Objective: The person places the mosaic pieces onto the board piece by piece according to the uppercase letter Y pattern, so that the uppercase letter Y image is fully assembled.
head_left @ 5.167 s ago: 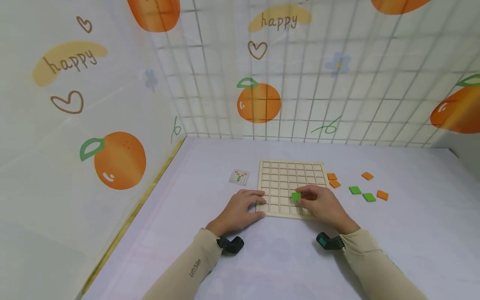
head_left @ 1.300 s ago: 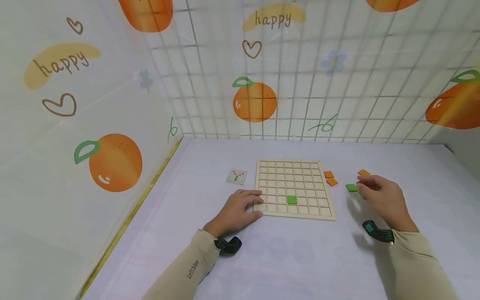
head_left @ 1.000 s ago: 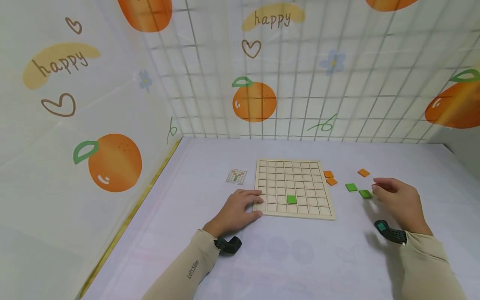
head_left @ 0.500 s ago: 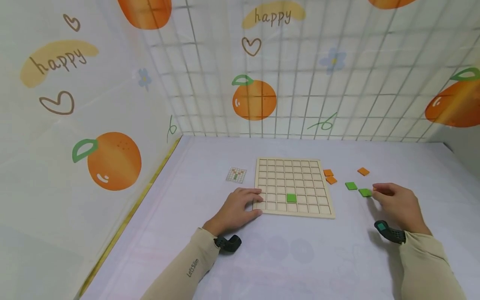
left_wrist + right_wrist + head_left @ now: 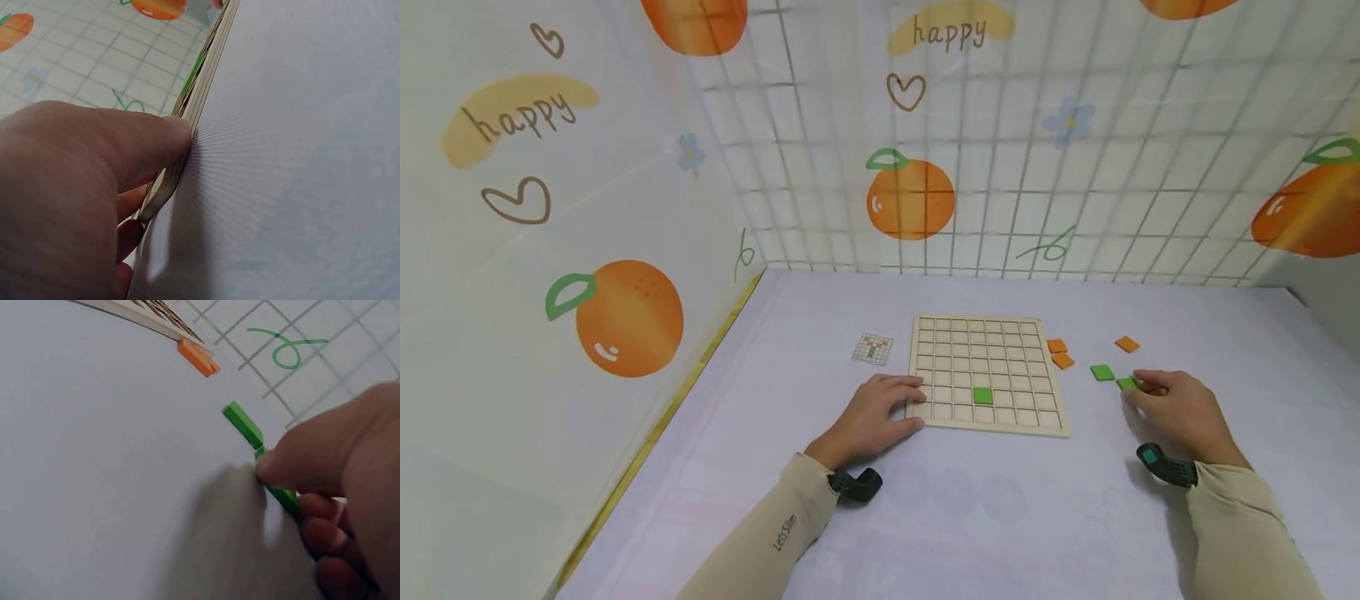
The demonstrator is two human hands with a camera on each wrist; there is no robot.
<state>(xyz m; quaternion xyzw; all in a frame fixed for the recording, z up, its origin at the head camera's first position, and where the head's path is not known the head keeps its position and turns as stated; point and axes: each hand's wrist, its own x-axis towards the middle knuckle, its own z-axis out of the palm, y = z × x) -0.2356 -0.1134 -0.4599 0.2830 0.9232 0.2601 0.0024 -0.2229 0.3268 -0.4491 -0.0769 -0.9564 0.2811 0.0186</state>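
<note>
My left hand [image 5: 872, 421] holds the near left corner of the wooden grid board [image 5: 951, 418]. In the left wrist view, its thumb [image 5: 169, 134] presses the board's edge, with fingers bent around the corner. One green tile [image 5: 982, 396] lies in a cell of the board's lower middle. To the board's right, my right hand [image 5: 1180, 412] pinches a second green tile [image 5: 1124, 383] at the table surface. The right wrist view shows the thumb [image 5: 272, 469] against this tile, partly covering it. Another green tile [image 5: 242, 424] lies just beyond it, nearly touching.
Two orange tiles [image 5: 1063, 361] lie by the board's right edge. A further orange tile [image 5: 1127, 343] sits farther right. Left of the board is a small pattern card [image 5: 872, 349] with a coloured grid figure. A printed curtain [image 5: 820, 150] rises behind the table.
A green tile carried by my right hand 5.2 s ago now lies on the board. The right hand has moved right, then slightly left onto another green tile. My left hand stays put.
</note>
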